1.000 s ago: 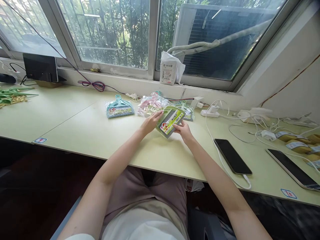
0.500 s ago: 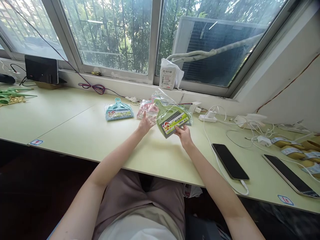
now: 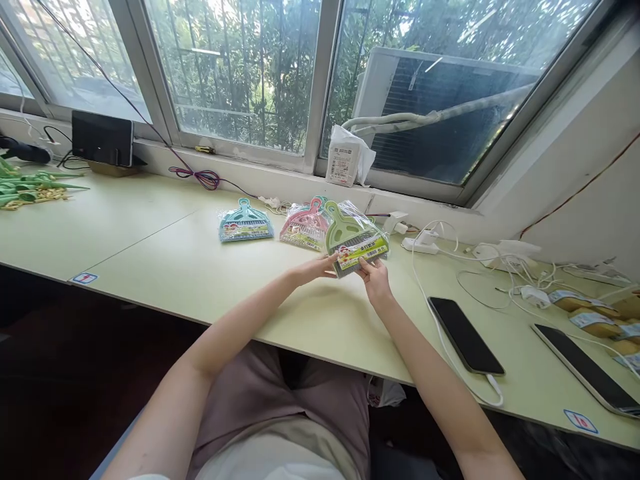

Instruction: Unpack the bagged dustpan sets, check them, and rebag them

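Observation:
A green dustpan-and-brush set [image 3: 345, 230] in clear plastic wrap, with a yellow-green label across its brush, is tilted just above the table. My right hand [image 3: 376, 280] grips its lower edge, thumb over the front. At its lower left corner, my left hand [image 3: 317, 268] pinches the edge, its fingers partly hidden behind. Just behind and to the left lies a pink wrapped dustpan set [image 3: 303, 223], partly covered by the green one. Farther left rests a blue wrapped dustpan set [image 3: 245, 223], apart from both hands.
On the right are a black phone [image 3: 465, 333] on a white cable, another phone [image 3: 583, 363], tangled chargers [image 3: 535, 293] and brown wrapped items [image 3: 593, 320]. A tablet [image 3: 103, 139] and green plastic pieces [image 3: 30, 183] stand far left. A tissue pack [image 3: 343, 157] sits on the sill.
My left hand has moved from beside the pink set to the green set's lower left corner. The green set has turned more upright, and its loose plastic top has folded down.

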`<state>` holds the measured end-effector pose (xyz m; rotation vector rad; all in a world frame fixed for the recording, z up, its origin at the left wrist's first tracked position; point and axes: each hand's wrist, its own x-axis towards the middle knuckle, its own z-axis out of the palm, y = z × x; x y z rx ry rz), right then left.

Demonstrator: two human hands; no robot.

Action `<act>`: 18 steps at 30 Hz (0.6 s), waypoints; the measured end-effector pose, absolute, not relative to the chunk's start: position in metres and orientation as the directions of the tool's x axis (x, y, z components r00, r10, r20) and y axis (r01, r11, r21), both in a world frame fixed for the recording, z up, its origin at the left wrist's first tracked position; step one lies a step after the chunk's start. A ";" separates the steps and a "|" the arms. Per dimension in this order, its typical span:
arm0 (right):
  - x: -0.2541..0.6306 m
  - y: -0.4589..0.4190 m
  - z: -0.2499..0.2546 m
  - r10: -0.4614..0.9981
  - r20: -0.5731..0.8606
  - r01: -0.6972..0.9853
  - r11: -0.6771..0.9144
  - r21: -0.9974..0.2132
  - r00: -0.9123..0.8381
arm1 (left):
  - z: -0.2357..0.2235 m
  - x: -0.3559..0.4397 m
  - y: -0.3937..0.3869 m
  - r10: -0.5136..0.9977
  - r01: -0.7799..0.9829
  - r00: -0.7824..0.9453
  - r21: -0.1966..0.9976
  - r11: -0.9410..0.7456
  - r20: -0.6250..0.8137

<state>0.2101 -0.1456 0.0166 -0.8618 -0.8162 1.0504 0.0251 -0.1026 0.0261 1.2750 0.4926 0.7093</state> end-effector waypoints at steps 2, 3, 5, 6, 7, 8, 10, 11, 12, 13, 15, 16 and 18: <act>0.212 -0.144 0.015 0.943 0.146 -0.391 0.260 -0.883 0.298 | 0.023 0.029 -0.102 0.679 -0.191 0.734 0.969 0.156 0.035; 0.213 -0.143 0.014 0.942 0.142 -0.395 0.260 -0.881 0.304 | 0.022 0.030 -0.101 0.686 -0.221 0.726 0.960 0.171 0.045; 0.213 -0.142 0.014 0.943 0.127 -0.402 0.250 -0.881 0.309 | 0.021 0.032 -0.094 0.748 -0.334 0.657 0.926 0.178 0.093; 0.212 -0.141 0.014 0.944 0.118 -0.406 0.243 -0.881 0.308 | 0.021 0.031 -0.089 0.793 -0.399 0.597 0.902 0.166 0.119; 0.211 -0.141 0.013 0.946 0.113 -0.408 0.236 -0.882 0.305 | 0.022 0.031 -0.085 0.838 -0.462 0.528 0.875 0.145 0.140; 0.209 -0.141 0.013 0.947 0.112 -0.404 0.232 -0.885 0.300 | 0.022 0.029 -0.081 0.876 -0.515 0.458 0.848 0.122 0.152; 0.204 -0.142 0.012 0.951 0.128 -0.378 0.232 -0.896 0.282 | 0.023 0.027 -0.078 0.926 -0.587 0.347 0.805 0.088 0.151; 0.202 -0.142 0.011 0.951 0.139 -0.357 0.236 -0.904 0.275 | 0.023 0.027 -0.079 0.935 -0.604 0.324 0.792 0.090 0.141; 0.199 -0.142 0.011 0.950 0.151 -0.335 0.241 -0.911 0.273 | 0.023 0.028 -0.081 0.938 -0.614 0.321 0.783 0.101 0.130; 0.197 -0.143 0.010 0.947 0.161 -0.320 0.250 -0.914 0.279 | 0.022 0.030 -0.085 0.933 -0.615 0.339 0.779 0.124 0.119; 0.196 -0.143 0.010 0.935 0.177 -0.317 0.276 -0.908 0.308 | 0.022 0.036 -0.097 0.910 -0.614 0.400 0.769 0.179 0.107; 0.197 -0.144 0.011 0.928 0.183 -0.323 0.291 -0.901 0.325 | 0.023 0.039 -0.103 0.888 -0.615 0.444 0.762 0.202 0.123; 0.202 -0.146 0.015 0.916 0.203 -0.333 0.322 -0.886 0.347 | 0.024 0.045 -0.115 0.827 -0.614 0.534 0.752 0.238 0.174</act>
